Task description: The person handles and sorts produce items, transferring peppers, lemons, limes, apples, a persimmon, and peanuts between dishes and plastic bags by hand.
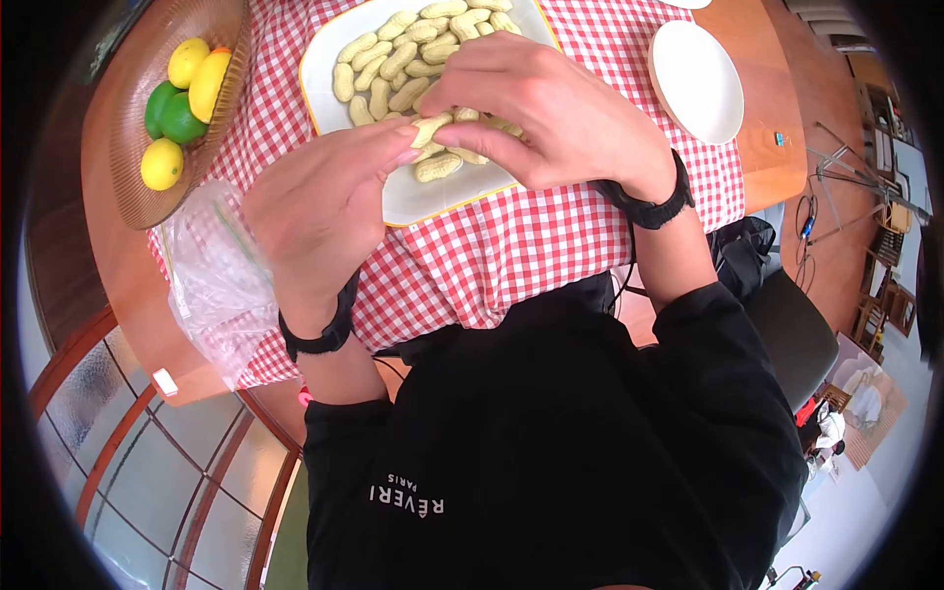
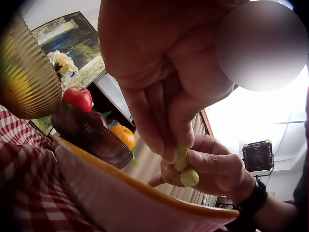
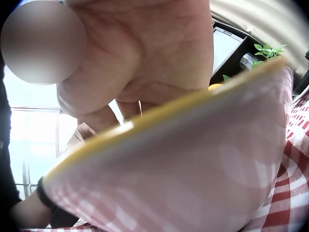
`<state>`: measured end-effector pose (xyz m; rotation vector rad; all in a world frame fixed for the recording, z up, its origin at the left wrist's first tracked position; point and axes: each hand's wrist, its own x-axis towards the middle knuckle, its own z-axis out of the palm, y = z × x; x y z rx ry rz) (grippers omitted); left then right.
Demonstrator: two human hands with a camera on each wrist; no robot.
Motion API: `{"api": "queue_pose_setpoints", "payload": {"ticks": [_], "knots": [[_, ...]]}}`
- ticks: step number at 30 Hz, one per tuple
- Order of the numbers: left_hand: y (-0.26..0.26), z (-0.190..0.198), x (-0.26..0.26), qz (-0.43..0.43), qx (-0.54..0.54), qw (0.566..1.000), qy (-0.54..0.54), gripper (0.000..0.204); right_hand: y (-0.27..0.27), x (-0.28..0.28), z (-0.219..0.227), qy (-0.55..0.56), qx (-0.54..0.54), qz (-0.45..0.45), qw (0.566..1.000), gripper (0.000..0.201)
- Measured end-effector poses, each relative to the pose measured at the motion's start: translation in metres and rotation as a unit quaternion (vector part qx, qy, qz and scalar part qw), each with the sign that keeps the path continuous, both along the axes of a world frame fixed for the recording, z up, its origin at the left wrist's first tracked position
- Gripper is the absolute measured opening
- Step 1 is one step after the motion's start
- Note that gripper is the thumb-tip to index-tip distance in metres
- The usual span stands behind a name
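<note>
Peanuts in the tray, between fruit bowl left and plate right

black short-sleeved shirt | white "RÊVERI PARIS" lettering | black wristbands, both arms

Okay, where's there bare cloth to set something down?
The checked cloth looks free between the tray and white dish, and between the tray and fruit bowl. It's crowded over the peanuts, where left hand and right hand meet.

Head view's top edge clips dish and fruit bowl
</note>
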<state>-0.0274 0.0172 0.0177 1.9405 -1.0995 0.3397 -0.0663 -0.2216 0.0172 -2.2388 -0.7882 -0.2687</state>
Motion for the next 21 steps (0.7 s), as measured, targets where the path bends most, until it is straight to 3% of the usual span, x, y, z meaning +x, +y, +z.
{"api": "queue_pose_setpoints", "payload": {"ticks": [21], "knots": [[-0.0041, -0.0012, -0.0038, 0.058, -0.015, 0.993, 0.100, 0.011, -0.0020, 0.0008, 0.0018, -0.013, -0.014, -0.033, 0.999, 0.020]]}}
